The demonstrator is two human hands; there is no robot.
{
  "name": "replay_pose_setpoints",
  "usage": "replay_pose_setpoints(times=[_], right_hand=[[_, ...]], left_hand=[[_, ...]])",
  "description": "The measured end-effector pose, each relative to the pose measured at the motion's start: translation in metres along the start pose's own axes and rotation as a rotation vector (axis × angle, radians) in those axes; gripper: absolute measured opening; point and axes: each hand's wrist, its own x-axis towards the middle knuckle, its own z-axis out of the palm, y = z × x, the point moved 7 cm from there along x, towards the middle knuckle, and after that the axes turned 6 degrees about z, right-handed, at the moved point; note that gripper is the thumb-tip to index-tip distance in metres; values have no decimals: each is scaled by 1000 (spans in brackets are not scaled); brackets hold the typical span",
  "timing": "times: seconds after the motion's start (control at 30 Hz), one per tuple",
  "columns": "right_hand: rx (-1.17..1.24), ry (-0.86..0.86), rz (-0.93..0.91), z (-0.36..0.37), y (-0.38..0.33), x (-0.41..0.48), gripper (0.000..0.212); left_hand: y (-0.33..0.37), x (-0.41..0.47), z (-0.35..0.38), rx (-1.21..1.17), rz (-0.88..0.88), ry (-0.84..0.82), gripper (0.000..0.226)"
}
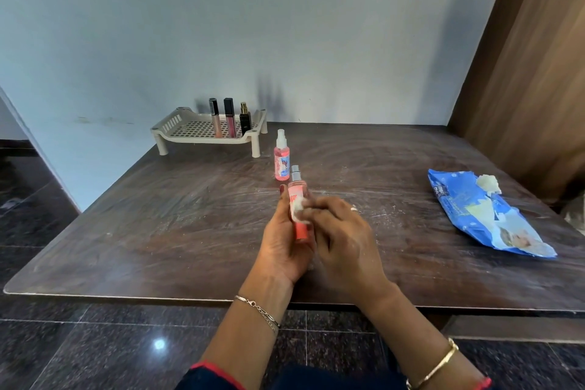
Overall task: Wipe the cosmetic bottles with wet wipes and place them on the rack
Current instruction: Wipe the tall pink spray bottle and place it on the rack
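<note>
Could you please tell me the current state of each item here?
Held bottle: gripped in left hand
Wipe: pinched against it by right hand
Other spray bottle: upright on table
Rack: holds three upright cosmetics
Wipes pack: open, a sheet sticking out

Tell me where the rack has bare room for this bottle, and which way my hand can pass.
Free: the left half of the rack, from its left rim to the gloss tubes. Reach it over bare table left of the standing spray bottle. Crowded: the rack's right end, where the gloss tubes and a dark bottle stand, spray bottle just in front.
</note>
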Motion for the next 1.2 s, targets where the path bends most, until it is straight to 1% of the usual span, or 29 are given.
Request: replay_pose_setpoints(times=[0.07,0.17,0.23,0.33,0.47,0.53,0.6,0.67,0.77,0.8,0.87,0.93,1.0,1.07,1.2], right_hand=[[9,20,34,-2,2,15,27],[-2,25,62,-2,-4,28,38],[-8,15,52,-1,-10,24,38],[0,-4,14,2,-15,7,34],[-29,-48,5,6,-12,-18,26],[-47,-70,-4,8,-11,-25,28],[-42,-104,-9,10,-10,-28,32],[-57,-128,-36,13,-6,-27,27],[-89,-135,-76,13,-3,-12,37],[-94,-125,-80,12,-3,-5,37],[-81,-136,-46,13,-2,11,34],[-31,-158,21,17,1,21,41],[-18,-98,50,16,-1,22,35],[58,-34,65,16,-2,15,33],[228,-42,183,19,7,-11,36]], left_hand=[[-1,-2,1,23,18,-26,45],[2,-9,6,59,63,-41,39],[5,-8,7,18,53,-42,40],[7,-2,6,-76,29,-34,33],[12,5,1,-12,74,5,50],[11,5,0,14,94,12,56],[9,3,0,28,91,7,51],[7,3,0,5,64,-32,42],[6,-2,6,-26,42,-97,35],[5,-4,10,-47,42,-117,35],[3,-9,14,-57,48,-135,36],[4,-12,16,-32,61,-126,39],[6,-13,17,-50,67,-115,42],[10,-10,14,-97,74,-104,42],[19,-4,5,-35,123,-71,37]])
